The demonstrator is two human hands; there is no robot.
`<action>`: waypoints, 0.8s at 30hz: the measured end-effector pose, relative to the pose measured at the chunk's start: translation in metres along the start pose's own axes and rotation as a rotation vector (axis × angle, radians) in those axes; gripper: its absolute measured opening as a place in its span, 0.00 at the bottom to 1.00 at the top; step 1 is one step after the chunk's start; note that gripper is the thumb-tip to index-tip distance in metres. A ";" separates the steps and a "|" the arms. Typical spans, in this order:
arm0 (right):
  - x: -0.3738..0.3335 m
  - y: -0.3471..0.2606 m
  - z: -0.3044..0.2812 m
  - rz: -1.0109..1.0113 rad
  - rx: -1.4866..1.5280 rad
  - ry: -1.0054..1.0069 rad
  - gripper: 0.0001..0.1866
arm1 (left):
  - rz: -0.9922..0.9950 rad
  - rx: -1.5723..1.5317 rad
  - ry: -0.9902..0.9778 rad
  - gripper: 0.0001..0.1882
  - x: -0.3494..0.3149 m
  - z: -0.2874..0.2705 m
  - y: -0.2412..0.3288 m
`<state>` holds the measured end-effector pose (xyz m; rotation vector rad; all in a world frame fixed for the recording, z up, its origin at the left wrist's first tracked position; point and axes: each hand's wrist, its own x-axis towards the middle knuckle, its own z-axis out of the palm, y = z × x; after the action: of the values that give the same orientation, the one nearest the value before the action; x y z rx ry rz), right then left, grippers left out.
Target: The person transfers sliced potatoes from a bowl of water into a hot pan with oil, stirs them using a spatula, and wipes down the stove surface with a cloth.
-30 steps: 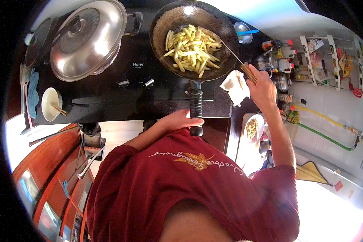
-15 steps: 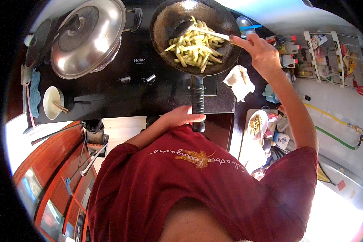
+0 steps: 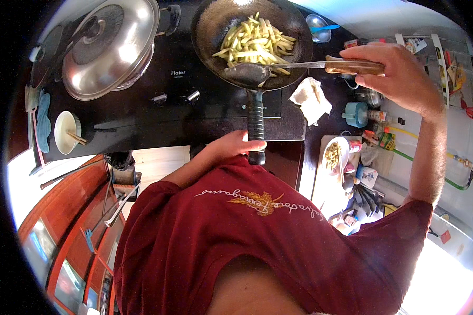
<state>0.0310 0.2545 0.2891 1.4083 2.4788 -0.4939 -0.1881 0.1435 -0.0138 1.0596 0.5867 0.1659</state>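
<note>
Pale green vegetable strips are heaped in a dark wok on the stove. My left hand is closed on the end of the wok's black ribbed handle. With my right hand I grip the wooden handle of a metal spatula. Its dark blade lies at the near side of the wok, beside the strips. The spatula reaches across the wok's right rim.
A large steel lid covers a pan at the left. Nearby are a white bowl with chopsticks, a crumpled cloth and a small metal bowl. A plate of food stands at the right, below bottles and a wall rack.
My right hand has moved right and toward me, drawing the spatula blade from among the strips to the wok's near side. My left hand stays on the handle; the wok shifts slightly.
</note>
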 end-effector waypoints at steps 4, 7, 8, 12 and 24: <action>0.025 -0.029 0.010 0.019 -0.277 -0.015 0.17 | -0.047 0.022 -0.011 0.21 0.000 -0.001 -0.002; 0.042 -0.036 0.027 0.076 -0.409 0.103 0.10 | -0.036 0.018 -0.012 0.22 0.000 0.002 0.000; 0.043 -0.034 0.025 0.110 -0.371 0.073 0.10 | -0.027 0.005 -0.007 0.22 -0.002 0.003 0.001; 0.068 -0.077 -0.012 0.387 -0.314 -0.240 0.16 | 0.011 -0.037 0.051 0.27 0.000 0.003 -0.011; 0.075 -0.022 -0.033 0.242 -0.123 -0.144 0.12 | 0.018 0.042 0.069 0.31 0.005 0.005 -0.023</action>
<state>-0.0274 0.3161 0.2945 1.5386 2.1516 -0.3702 -0.1840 0.1300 -0.0338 1.1034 0.6451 0.2075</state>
